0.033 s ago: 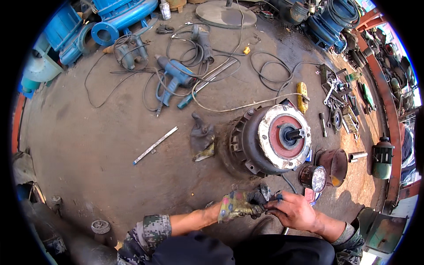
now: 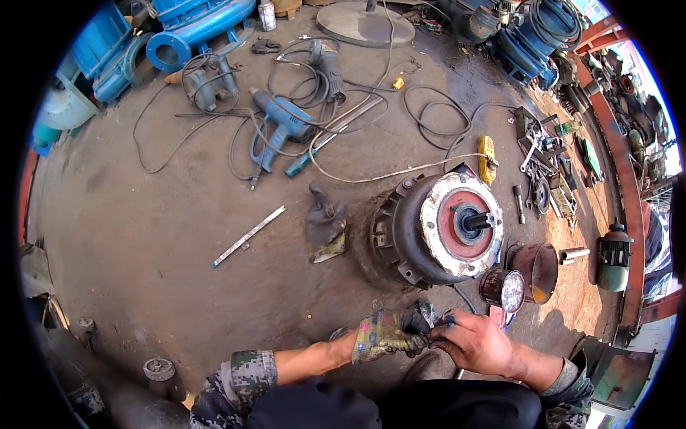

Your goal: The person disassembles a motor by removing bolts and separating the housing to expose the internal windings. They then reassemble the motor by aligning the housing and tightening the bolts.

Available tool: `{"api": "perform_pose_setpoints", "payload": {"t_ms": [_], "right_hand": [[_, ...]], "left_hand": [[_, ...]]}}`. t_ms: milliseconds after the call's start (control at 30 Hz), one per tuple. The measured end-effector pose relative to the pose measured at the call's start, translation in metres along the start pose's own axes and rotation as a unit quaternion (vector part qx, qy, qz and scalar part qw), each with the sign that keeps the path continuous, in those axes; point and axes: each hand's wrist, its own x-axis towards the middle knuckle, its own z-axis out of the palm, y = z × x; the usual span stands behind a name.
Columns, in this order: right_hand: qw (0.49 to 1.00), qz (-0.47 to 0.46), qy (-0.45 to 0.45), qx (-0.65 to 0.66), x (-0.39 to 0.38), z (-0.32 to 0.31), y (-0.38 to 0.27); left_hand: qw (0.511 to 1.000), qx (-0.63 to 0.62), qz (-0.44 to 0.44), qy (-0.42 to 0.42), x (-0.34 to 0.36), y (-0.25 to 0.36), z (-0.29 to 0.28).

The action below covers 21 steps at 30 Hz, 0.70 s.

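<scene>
My left hand [image 2: 386, 336], in a stained patterned glove, and my bare right hand [image 2: 471, 342], its fingertips darkened, meet at the bottom centre with closed fingers around something small and dark that I cannot make out. Just beyond them stands a heavy dark motor housing [image 2: 396, 236] with a white flange, a red inner plate [image 2: 451, 239] and a protruding black shaft [image 2: 477, 222]. A loose dark glove [image 2: 325, 229] lies left of the housing. An open paint-stained can [image 2: 511, 292] and a larger rusty container [image 2: 536, 268] stand to the right of the housing, above my right hand.
A blue heat gun [image 2: 282, 125], other power tools [image 2: 207, 82], looped cables and a yellow pendant control [image 2: 487, 159] lie farther back. A pale strip [image 2: 249, 236] lies at left, wrenches [image 2: 532, 150] at right. Blue pumps [image 2: 193, 28], a small motor [image 2: 613, 261] and steel beams line the edges.
</scene>
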Motion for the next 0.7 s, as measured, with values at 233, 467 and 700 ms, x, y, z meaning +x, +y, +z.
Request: {"api": "perform_pose_setpoints", "payload": {"t_ms": [233, 467, 700], "right_hand": [[0.977, 0.005, -0.127, -0.169, 0.049, -0.043, -0.050], [0.954, 0.092, -0.096, -0.269, 0.089, -0.036, -0.058], [0.934, 0.089, -0.104, -0.331, 0.099, -0.023, -0.062]], "left_hand": [[0.990, 0.102, 0.071, -0.060, -0.002, 0.038, 0.025], [0.988, -0.038, 0.120, 0.085, -0.015, 0.038, 0.015], [0.967, 0.093, 0.151, 0.183, -0.023, 0.046, 0.010]]}}
